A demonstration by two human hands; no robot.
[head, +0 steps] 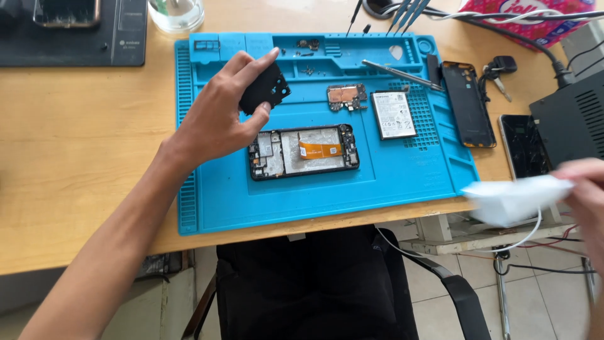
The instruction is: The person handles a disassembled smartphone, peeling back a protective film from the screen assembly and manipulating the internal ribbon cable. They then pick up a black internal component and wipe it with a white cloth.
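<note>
My left hand (217,119) pinches a small black cover plate (265,88) w/ camera cutouts, lifted above the blue repair mat (402,173), approx 11 o'clock from the opened phone (304,151). My right hand (588,195) sits off the mat at 3 o'clock, closed on a white tissue (513,198); it's blurred. Phone lies mid-mat, back off, frame bare, orange flex showing. Already out, I judge: battery (393,114) at 1 o'clock of the phone, mainboard (346,97) at 12, back cover (469,104) at 2 on the mat's edge. Teardown looks well along. Left to do: can't tell whether it's cleaning or refit.
</note>
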